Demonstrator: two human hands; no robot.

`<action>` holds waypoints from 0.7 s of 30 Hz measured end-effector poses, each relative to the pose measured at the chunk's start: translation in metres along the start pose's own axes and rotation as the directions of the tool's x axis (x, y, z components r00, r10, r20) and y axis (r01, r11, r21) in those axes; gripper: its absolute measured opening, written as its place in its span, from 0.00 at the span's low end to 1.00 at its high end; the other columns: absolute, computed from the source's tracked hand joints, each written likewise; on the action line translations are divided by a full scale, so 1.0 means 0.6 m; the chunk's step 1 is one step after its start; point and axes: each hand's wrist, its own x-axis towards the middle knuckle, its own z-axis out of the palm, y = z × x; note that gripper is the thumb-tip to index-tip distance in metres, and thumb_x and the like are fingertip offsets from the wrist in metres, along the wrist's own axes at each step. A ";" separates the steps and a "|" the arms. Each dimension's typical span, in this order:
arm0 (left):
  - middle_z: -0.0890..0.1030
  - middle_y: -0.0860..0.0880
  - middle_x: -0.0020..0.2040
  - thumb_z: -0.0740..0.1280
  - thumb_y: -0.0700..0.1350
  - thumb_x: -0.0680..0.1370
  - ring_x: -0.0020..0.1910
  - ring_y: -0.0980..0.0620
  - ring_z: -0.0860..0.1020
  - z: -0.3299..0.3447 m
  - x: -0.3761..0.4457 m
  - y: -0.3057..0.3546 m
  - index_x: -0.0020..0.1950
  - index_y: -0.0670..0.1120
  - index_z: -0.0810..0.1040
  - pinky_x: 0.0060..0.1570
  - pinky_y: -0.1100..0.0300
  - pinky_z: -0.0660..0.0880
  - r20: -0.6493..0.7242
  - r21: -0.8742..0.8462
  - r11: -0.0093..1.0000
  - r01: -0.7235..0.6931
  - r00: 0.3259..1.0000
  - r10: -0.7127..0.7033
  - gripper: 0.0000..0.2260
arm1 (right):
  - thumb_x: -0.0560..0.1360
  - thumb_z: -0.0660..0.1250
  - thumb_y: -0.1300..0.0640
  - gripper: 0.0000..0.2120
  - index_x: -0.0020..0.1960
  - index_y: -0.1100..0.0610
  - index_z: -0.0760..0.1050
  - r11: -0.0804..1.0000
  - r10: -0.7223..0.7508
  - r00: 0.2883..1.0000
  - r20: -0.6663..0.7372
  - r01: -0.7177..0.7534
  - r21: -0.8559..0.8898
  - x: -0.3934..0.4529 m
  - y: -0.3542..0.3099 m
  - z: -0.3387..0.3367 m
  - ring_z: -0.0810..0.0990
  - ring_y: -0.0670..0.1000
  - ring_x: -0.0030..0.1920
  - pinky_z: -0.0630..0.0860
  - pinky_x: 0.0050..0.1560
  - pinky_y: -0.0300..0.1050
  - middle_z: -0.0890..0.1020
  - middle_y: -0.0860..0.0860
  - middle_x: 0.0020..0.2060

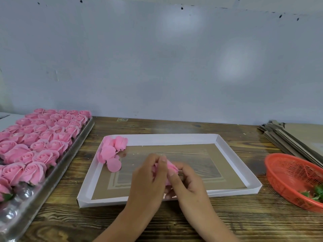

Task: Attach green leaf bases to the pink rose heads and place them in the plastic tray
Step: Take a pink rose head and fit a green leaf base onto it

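Note:
My left hand (148, 175) and my right hand (188, 182) meet over the near part of a shallow white-rimmed cardboard box (236, 165). Together they grip one pink rose head (170, 165), mostly hidden by my fingers. Whether a green base is on it cannot be seen. Several loose pink rose heads (111, 151) lie in the box's far left corner. The plastic tray (17, 212) on the left holds several rows of finished pink roses (43, 137). Green leaf bases (314, 193) lie in a red basket (286, 173) at the right.
The wooden table (70, 222) runs up to a pale wall. A stack of flat cardboard sheets (297, 137) lies at the back right, behind the basket. The tray's near cups show bare plastic.

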 end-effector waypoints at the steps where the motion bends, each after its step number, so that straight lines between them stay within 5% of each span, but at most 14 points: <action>1: 0.79 0.64 0.35 0.59 0.51 0.83 0.36 0.62 0.77 0.000 0.003 -0.003 0.38 0.54 0.73 0.35 0.73 0.69 -0.028 0.011 1.000 -0.014 1.000 0.015 0.13 | 0.74 0.65 0.45 0.14 0.54 0.50 0.80 0.999 0.017 1.000 0.001 -0.017 0.032 0.000 -0.001 0.001 0.81 0.52 0.36 0.83 0.41 0.50 0.83 0.60 0.39; 10: 0.76 0.59 0.31 0.57 0.47 0.82 0.31 0.61 0.73 -0.002 0.009 -0.010 0.36 0.50 0.72 0.31 0.70 0.69 -0.061 -0.072 0.997 0.028 0.998 -0.032 0.15 | 0.79 0.66 0.60 0.10 0.59 0.50 0.77 0.999 -0.021 0.999 0.034 0.022 -0.044 -0.002 -0.004 -0.005 0.80 0.49 0.35 0.78 0.36 0.42 0.83 0.54 0.36; 16: 0.76 0.53 0.36 0.50 0.68 0.75 0.35 0.56 0.75 -0.003 0.007 -0.005 0.41 0.47 0.74 0.36 0.68 0.72 0.029 -0.166 0.980 0.112 0.994 -0.109 0.26 | 0.81 0.63 0.58 0.13 0.61 0.45 0.80 0.960 -0.134 0.990 0.034 0.139 -0.245 -0.004 -0.002 -0.006 0.83 0.49 0.37 0.80 0.41 0.43 0.85 0.47 0.43; 21: 0.74 0.60 0.30 0.58 0.49 0.83 0.32 0.62 0.73 0.000 0.014 -0.015 0.36 0.49 0.71 0.34 0.72 0.69 -0.038 -0.086 0.993 0.083 0.996 -0.087 0.16 | 0.81 0.64 0.58 0.15 0.61 0.41 0.80 0.945 -0.167 0.985 0.041 0.172 -0.279 -0.004 0.004 -0.003 0.83 0.50 0.39 0.79 0.40 0.39 0.85 0.46 0.42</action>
